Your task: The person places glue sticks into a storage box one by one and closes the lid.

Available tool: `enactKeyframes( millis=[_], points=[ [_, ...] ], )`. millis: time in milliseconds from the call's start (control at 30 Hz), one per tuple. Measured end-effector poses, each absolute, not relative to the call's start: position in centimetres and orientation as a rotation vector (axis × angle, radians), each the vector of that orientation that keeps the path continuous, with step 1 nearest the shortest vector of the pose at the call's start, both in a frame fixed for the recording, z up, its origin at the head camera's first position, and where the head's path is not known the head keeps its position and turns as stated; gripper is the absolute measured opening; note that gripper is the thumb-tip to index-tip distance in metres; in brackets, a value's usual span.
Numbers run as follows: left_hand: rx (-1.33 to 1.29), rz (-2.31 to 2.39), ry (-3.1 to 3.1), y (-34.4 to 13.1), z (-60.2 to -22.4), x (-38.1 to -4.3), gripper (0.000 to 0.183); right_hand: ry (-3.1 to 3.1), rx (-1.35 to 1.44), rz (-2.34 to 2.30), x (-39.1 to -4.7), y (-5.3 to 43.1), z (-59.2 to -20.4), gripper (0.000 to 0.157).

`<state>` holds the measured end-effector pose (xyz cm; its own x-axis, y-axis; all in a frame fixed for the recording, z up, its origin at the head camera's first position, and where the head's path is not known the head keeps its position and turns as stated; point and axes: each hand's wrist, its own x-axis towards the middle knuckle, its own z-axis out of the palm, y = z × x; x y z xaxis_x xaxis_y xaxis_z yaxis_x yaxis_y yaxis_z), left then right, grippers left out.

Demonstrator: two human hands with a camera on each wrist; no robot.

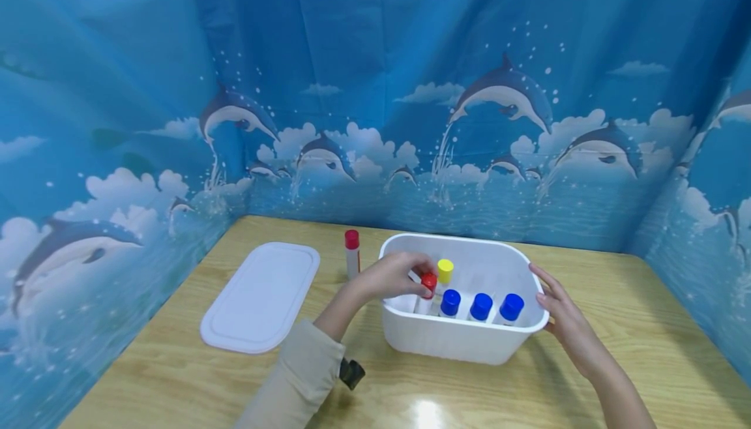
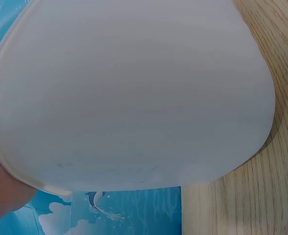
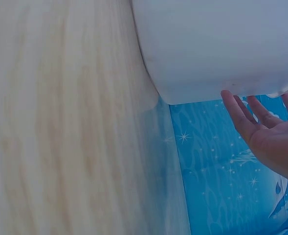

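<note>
A white oblong bin point(image 1: 446, 344) stands on the table, holding several capped sticks that look like glue sticks. My left hand point(image 1: 387, 276) reaches over its left rim and pinches the red cap of a red-capped glue stick point(image 1: 429, 284) inside. Beside that one are a yellow-capped stick point(image 1: 445, 271) and blue-capped sticks point(image 1: 482, 306) along the front wall. At the bin's right end, my right hand point(image 1: 566, 325) touches the rim and outer wall with spread, fairly straight fingers point(image 3: 239, 113). The left wrist view shows mostly the bin's outer wall point(image 2: 134, 98), hiding the held stick.
Another red-capped glue stick point(image 1: 352, 256) stands upright on the table, behind my left forearm. A white lid point(image 1: 261, 298) lies flat at the left. The wooden table point(image 1: 633, 325) meets a blue dolphin-print curtain point(image 1: 364, 90) at the back and sides.
</note>
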<state>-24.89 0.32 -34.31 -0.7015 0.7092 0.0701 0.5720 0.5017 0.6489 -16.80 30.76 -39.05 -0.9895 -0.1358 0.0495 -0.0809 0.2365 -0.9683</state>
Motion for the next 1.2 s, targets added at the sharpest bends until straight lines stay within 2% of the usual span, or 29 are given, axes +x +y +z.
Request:
enactKeyframes(
  millis=[667,900,1200],
  points=[
    [1.024,1.070,2.510,0.2,-34.2,-24.6,0.020,2.434,-0.216,-1.902,-16.9,30.8,-39.2,0.053],
    [1.000,1.315,2.366,-0.4,-34.1,-25.0,0.023,2.440,-0.211,-1.912,-16.8,30.7,-39.3,0.051],
    [0.828,1.690,2.399,-2.4,-33.7,-25.6,0.021,2.444,-0.205,-1.904,-16.8,30.9,-39.3,0.051]
  ],
)
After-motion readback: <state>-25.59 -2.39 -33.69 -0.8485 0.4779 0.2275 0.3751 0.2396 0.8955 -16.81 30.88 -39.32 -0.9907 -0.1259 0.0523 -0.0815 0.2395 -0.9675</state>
